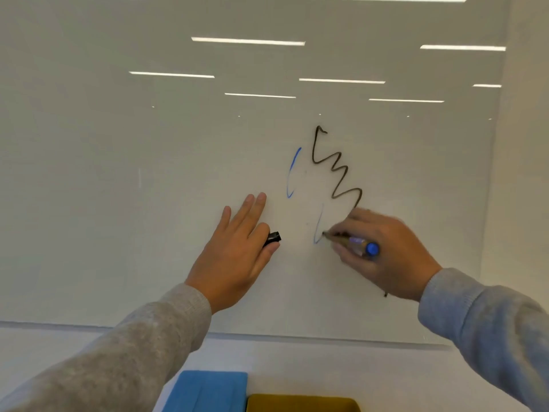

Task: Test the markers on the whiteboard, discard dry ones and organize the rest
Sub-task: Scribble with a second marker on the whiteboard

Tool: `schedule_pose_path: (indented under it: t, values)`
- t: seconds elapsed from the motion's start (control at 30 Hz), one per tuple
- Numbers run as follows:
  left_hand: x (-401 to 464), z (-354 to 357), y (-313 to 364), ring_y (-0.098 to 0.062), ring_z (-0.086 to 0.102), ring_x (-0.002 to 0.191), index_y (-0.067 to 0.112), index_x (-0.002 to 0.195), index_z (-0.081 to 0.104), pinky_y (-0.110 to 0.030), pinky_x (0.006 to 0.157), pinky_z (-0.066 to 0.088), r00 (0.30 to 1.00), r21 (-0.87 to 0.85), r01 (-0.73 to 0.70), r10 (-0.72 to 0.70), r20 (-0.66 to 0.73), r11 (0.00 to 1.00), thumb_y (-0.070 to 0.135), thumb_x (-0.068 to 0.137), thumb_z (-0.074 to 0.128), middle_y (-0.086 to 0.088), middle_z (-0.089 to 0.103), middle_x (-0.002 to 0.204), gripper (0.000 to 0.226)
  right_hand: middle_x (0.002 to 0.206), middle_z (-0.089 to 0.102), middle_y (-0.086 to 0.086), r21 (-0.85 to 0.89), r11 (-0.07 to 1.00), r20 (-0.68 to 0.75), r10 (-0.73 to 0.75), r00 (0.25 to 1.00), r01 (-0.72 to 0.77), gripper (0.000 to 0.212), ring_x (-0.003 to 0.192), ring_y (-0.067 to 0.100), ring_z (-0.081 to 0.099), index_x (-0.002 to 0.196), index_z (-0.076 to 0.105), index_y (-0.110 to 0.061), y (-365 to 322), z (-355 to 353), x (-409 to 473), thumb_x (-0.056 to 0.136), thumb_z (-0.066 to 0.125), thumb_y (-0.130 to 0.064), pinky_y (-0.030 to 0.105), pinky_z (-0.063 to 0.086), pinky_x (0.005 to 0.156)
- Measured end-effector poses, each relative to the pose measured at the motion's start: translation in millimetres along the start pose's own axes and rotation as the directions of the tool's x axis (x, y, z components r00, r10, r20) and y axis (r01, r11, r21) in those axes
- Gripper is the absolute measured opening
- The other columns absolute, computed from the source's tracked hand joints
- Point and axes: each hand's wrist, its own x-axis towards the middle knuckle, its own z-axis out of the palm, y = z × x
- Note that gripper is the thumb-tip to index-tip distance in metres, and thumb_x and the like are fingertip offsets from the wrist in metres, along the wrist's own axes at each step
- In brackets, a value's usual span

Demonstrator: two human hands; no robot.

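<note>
No readable text, labels or numbers; the glossy white whiteboard (178,173) carries only black and blue scribbles.

2 bare hands show, the left hand (237,248) at 7 o'clock of centre and the right hand (383,251) at 4 o'clock. Each arm wears a long knitted sleeve, left sleeve (124,352) heathered grey-beige, right sleeve (487,319) cooler blue-grey, both with ribbed cuffs ending at the wrists.
</note>
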Motion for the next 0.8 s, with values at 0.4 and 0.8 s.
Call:
schedule_pose_path:
  t: [0.4,0.8]
  values:
    - [-8,25,11,-0.032,0.003,0.154,0.015,0.094,0.046,-0.055,0.119,0.025,0.998,0.131,-0.058,0.060,-0.014,0.990,0.040,0.108,0.026,-0.019,0.004,0.165,0.034,0.098,0.056,-0.015,-0.020,0.998,-0.037,0.052,0.998,-0.053,0.020,0.080,0.011,0.060,0.110,0.067,-0.026,13,-8,-25,0.094,0.060,-0.035,0.033,0.054,0.068]
    - [-11,25,8,-0.032,0.005,0.153,0.015,0.091,0.045,-0.056,0.119,0.025,0.997,0.117,-0.070,0.072,-0.013,0.991,0.041,0.107,0.026,-0.018,0.005,0.165,0.036,0.098,0.057,-0.013,-0.089,0.996,0.269,0.002,0.963,0.023,0.026,0.078,0.012,0.060,0.108,0.065,-0.029,11,4,-62,0.095,0.050,-0.045,0.034,0.056,0.068]
